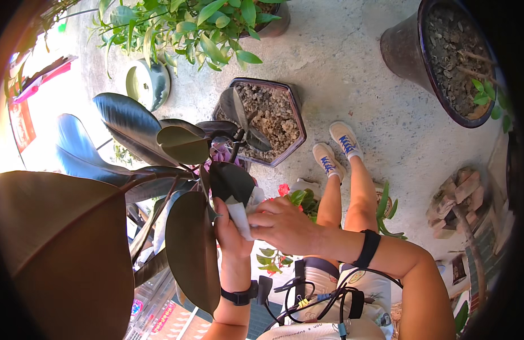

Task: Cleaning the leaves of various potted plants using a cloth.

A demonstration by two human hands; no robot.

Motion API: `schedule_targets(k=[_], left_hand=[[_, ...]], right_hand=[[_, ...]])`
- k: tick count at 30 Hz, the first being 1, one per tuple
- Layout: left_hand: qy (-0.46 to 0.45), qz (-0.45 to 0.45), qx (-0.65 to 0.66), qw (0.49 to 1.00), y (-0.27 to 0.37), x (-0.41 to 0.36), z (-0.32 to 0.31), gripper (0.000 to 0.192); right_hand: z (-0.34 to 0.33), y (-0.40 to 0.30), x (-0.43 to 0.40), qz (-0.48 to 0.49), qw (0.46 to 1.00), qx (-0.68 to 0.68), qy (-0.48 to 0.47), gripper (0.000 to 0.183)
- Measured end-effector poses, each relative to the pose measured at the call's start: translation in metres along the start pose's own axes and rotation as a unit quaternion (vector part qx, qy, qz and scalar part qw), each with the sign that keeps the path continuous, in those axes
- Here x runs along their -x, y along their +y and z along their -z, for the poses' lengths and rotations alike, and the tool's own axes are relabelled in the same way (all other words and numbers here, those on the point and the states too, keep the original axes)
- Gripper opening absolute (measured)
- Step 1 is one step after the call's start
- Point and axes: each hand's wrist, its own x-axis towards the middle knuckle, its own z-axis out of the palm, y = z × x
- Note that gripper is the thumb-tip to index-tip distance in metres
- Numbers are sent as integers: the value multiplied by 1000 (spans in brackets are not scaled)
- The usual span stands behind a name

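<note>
A rubber plant with broad dark leaves stands before me. One of its leaves [232, 180] is partly covered by a white cloth or tissue [240, 217]. My left hand [230, 229] holds that leaf from below, its thumb along the near edge by the cloth. On the other side my right hand [283, 223] pinches the white cloth against the leaf with bent fingers. The leaf's tip is hidden behind cloth and fingers. Just left of my left hand hangs another large leaf [193, 250], and a much bigger one [62, 250] fills the lower left.
Beyond the leaves sits a hexagonal pot [302, 123] of lumpy soil. Further off are a round green-white pot [162, 91], a leafy potted plant [211, 34] and a tall brown pot [400, 51]. Red flowers [283, 189] grow beside my legs. Black cables [342, 293] cross my lap. Bricks [461, 195] lie at right.
</note>
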Motion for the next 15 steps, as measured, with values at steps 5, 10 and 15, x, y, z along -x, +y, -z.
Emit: schedule_targets(k=[5, 10, 15], left_hand=[[-8, -47, -23, 999, 0, -2, -7, 49], [-5, -17, -27, 999, 0, -1, -1, 48], [45, -45, -61, 996, 1, 0, -3, 50]], right_hand=[[25, 20, 7, -52, 998, 7, 25, 14], [21, 20, -17, -28, 998, 11, 61, 17], [-5, 32, -44, -10, 996, 92, 8, 19]])
